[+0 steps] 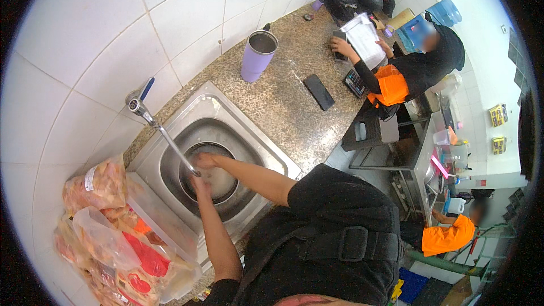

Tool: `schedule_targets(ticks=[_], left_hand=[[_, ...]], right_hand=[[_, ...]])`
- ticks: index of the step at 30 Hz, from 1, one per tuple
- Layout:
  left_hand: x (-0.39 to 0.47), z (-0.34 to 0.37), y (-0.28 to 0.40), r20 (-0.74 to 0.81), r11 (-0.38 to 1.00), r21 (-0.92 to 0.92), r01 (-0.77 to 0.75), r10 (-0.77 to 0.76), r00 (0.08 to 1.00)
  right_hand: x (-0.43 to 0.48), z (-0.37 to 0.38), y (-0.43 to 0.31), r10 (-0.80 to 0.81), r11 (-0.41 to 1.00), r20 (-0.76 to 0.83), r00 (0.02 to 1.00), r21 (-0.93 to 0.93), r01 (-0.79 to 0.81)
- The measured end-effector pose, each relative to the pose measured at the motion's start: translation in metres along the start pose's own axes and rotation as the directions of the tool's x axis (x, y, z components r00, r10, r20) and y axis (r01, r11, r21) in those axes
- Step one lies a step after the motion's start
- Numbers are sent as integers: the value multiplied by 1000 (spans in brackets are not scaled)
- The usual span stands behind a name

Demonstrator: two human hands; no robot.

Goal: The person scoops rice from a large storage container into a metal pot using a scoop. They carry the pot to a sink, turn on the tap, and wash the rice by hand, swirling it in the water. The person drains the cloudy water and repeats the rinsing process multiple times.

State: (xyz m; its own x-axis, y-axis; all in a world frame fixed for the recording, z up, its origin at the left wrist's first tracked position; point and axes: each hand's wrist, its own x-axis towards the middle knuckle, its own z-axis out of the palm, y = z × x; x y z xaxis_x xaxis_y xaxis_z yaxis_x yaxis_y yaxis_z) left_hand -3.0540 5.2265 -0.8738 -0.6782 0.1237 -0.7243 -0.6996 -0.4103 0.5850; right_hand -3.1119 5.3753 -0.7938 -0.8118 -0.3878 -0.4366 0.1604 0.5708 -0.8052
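Both of my hands are over a round metal pot (231,193) with cloudy liquid, set inside the stainless steel sink (272,159). My right hand (206,160) reaches in from the right, blurred at the fingers. Below it, beside the tip of the chrome faucet (176,146), is my left hand (200,185), partly blurred too. No object shows in either hand, and the finger positions are unclear. Whether water runs from the spout cannot be made out.
Left of the sink, a translucent plastic bin (163,212) holds bagged raw meat, seemingly chicken (100,185). On the granite counter (272,93) stand a purple tumbler (257,57), a phone (318,92) and a calculator (355,83). One person handles papers (365,40); another wears an orange shirt (448,236).
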Motion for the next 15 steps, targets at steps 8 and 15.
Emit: schedule_targets(ticks=[8, 15], left_hand=[[-92, 33, 11, 157, 883, 386, -268, 224, 962], [-141, 76, 49, -206, 935, 344, 89, -18, 978]], right_hand=[[-91, -9, -39, 203, 968, 25, 979, -154, -197], [-93, -17, -43, 368, 915, -317, 874, -47, -402]])
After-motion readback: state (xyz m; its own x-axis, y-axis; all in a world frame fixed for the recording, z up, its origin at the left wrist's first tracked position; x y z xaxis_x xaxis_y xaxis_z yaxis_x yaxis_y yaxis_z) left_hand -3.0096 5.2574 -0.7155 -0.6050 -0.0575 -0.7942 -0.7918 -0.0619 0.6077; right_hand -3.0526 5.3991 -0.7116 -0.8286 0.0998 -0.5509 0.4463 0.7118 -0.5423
